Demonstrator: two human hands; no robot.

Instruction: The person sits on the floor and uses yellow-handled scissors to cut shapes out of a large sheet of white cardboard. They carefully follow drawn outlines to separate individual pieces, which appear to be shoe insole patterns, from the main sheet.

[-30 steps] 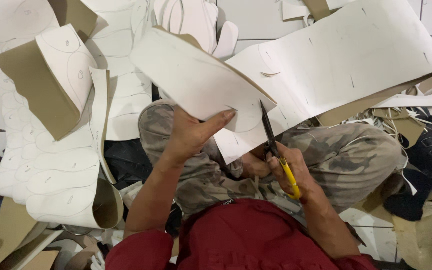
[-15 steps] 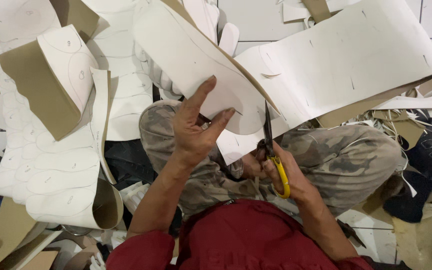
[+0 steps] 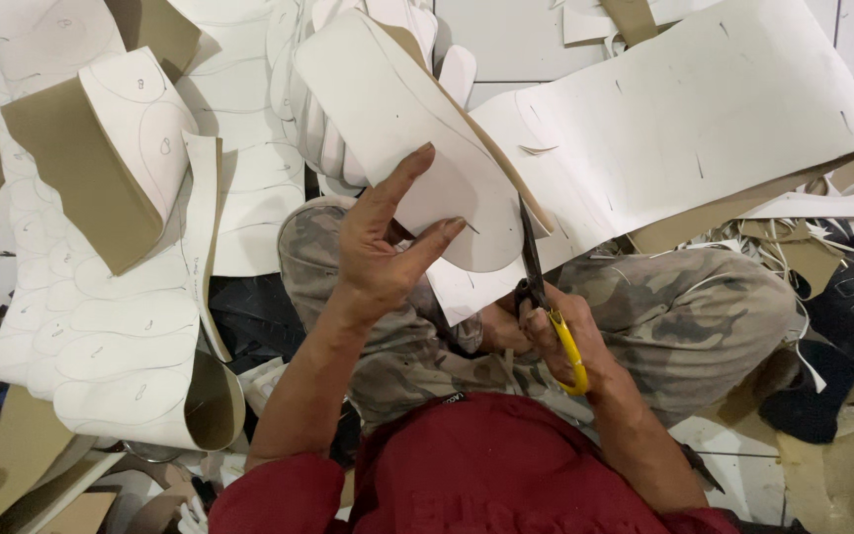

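My left hand [image 3: 380,247] grips the near edge of a white, sole-shaped piece [image 3: 417,138] that still hangs on a large white sheet [image 3: 684,129] with a brown back. My right hand [image 3: 551,331] holds yellow-handled scissors [image 3: 536,287], blades pointing up into the sheet just right of the sole shape. Both hands work above my lap in camouflage trousers [image 3: 674,307]. The scissor handles are partly hidden by my fingers.
Long white sheets [image 3: 101,336] with drawn sole outlines curl on the left, their brown backs showing. A stack of cut white soles [image 3: 323,138] lies behind my left hand. Offcuts and dark scraps [image 3: 842,326] litter the tiled floor at the right.
The sole-shaped piece has swung up and to the left, more upright now. My left hand moved up its edge, fingers spreading. The scissors cut further along the outline.
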